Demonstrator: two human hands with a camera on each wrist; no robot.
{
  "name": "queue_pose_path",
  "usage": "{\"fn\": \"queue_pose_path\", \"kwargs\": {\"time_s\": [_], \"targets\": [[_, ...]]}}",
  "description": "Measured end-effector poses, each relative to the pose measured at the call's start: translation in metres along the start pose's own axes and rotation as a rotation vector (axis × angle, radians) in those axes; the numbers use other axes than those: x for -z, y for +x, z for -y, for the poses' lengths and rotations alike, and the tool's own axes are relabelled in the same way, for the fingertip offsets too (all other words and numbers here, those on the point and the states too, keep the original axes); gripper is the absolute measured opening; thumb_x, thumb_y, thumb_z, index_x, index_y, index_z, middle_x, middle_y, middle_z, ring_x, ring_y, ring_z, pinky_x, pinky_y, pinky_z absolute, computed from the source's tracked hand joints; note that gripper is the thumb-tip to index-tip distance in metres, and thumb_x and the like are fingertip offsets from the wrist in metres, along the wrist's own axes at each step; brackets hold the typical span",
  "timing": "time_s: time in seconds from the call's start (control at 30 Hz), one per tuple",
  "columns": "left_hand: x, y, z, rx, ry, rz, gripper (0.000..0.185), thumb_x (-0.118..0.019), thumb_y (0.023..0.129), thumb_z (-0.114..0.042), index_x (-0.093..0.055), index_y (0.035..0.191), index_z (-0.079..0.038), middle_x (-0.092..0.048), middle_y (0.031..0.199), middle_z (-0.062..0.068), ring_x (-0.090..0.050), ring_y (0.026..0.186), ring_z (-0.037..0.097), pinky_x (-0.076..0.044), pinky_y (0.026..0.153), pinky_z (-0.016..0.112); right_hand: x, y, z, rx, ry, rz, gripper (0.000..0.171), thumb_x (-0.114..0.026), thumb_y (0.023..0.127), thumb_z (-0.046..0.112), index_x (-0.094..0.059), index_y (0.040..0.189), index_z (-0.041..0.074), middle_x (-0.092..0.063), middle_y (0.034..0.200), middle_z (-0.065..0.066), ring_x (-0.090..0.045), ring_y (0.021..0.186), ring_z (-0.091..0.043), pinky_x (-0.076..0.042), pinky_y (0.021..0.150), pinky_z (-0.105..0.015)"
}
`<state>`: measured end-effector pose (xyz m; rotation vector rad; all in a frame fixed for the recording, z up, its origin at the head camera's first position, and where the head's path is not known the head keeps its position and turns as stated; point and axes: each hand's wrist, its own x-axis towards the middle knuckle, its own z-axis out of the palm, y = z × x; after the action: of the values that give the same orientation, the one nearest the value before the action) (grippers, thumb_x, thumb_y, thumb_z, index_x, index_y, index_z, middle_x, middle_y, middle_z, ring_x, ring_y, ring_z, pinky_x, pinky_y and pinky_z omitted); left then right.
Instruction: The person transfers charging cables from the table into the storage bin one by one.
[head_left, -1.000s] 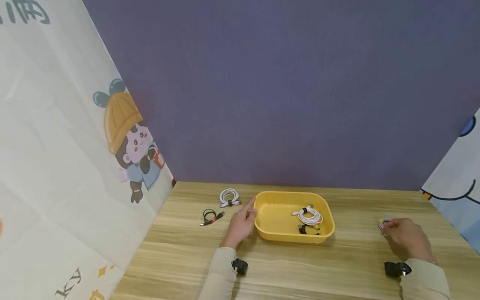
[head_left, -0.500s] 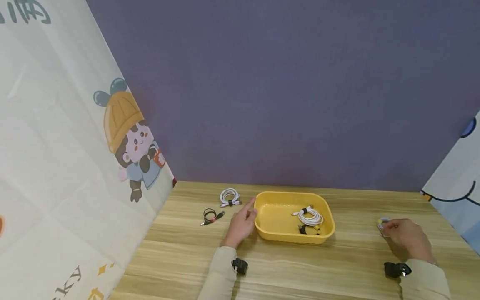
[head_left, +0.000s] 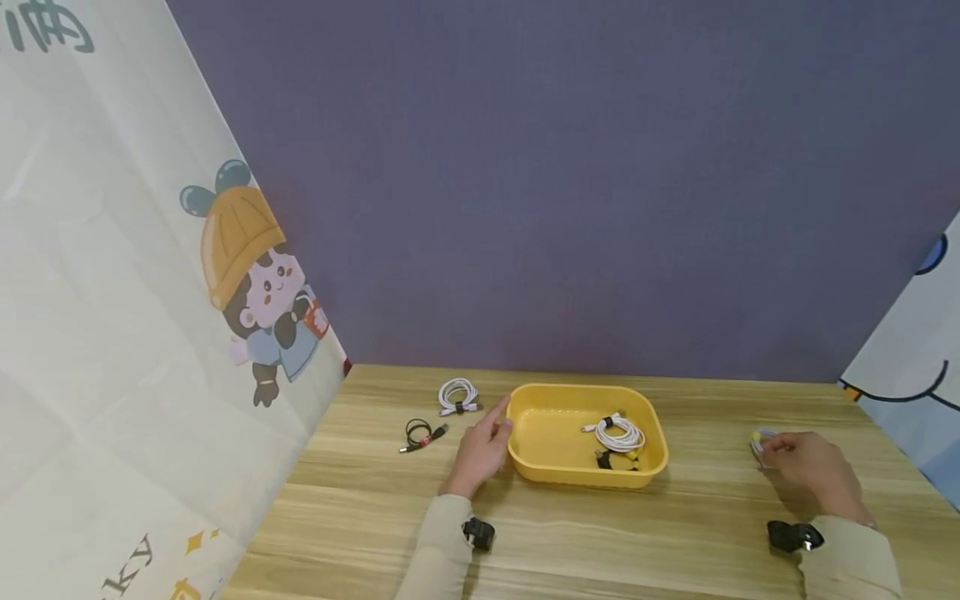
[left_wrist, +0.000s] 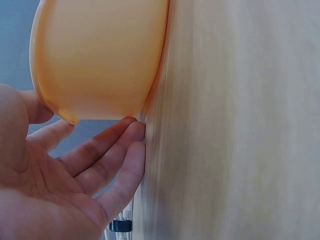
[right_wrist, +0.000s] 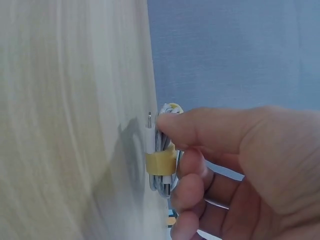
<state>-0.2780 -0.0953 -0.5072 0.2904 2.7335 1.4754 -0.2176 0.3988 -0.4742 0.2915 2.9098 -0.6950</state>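
A white coiled cable (right_wrist: pixel 162 142) with a yellow strap round it is pinched between the thumb and fingers of my right hand (head_left: pixel 813 468), at the right of the table. In the right wrist view its metal plug points up, and a shadow falls on the wood beside it. My left hand (head_left: pixel 482 450) touches the left end of a yellow plastic basket (head_left: pixel 585 476), its fingertips against the outer wall and rim in the left wrist view. Inside the basket lie a white coiled cable (head_left: pixel 625 437) and a small black cable (head_left: pixel 604 460) with a yellow part near it.
Left of the basket, a white coiled cable (head_left: pixel 457 393) with a black strap and a thin black cable (head_left: pixel 422 435) with a red tie lie on the wooden table (head_left: pixel 600 542). A dark panel (head_left: pixel 585 192) stands along the table's back edge; printed sheets flank both sides.
The cable in my right hand has shifted slightly left, the hand moving a little with it. My left hand stays at the basket, which has not visibly moved.
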Motion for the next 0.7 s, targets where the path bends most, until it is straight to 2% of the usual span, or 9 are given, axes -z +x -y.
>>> {"fn": "queue_pose_path", "kwargs": {"time_s": [0.13,0.37,0.53,0.7], "targets": [[-0.001,0.000,0.000,0.002,0.003,0.001,0.046,-0.045,0.110,-0.033,-0.043,0.156,-0.033,-0.077,0.111,0.008,-0.064,0.080,0.013,-0.053,0.080,0.040,0.001,0.000,0.004,0.020,-0.006,-0.032,0.038,-0.069,0.094,0.032,-0.073,0.110,-0.002,-0.067,0.116,-0.034,-0.064,0.095,-0.050,-0.051,0.073,-0.054],[-0.001,0.000,0.000,-0.002,0.025,-0.008,0.046,-0.045,0.110,-0.033,-0.044,0.156,-0.034,-0.077,0.109,0.004,-0.064,0.091,0.017,-0.050,0.094,0.051,0.004,-0.001,0.012,0.072,-0.023,-0.073,0.038,-0.067,0.094,0.030,-0.072,0.110,-0.005,-0.067,0.112,-0.035,-0.065,0.092,-0.049,-0.050,0.070,-0.053],[-0.002,0.001,0.001,-0.004,0.019,-0.004,0.046,-0.045,0.110,-0.033,-0.043,0.156,-0.034,-0.077,0.110,0.006,-0.064,0.083,0.015,-0.052,0.088,0.047,0.006,0.001,0.017,0.089,-0.024,-0.058,0.041,-0.066,0.095,0.032,-0.071,0.114,-0.005,-0.067,0.112,-0.034,-0.066,0.090,-0.046,-0.051,0.068,-0.050],[-0.003,0.002,0.001,0.001,0.012,-0.004,0.046,-0.045,0.110,-0.033,-0.043,0.156,-0.035,-0.077,0.110,0.007,-0.063,0.080,0.013,-0.052,0.084,0.043,0.006,0.002,0.021,0.123,-0.024,-0.090,0.043,-0.067,0.096,0.031,-0.070,0.115,-0.007,-0.068,0.110,-0.034,-0.067,0.087,-0.043,-0.051,0.065,-0.047]]}}
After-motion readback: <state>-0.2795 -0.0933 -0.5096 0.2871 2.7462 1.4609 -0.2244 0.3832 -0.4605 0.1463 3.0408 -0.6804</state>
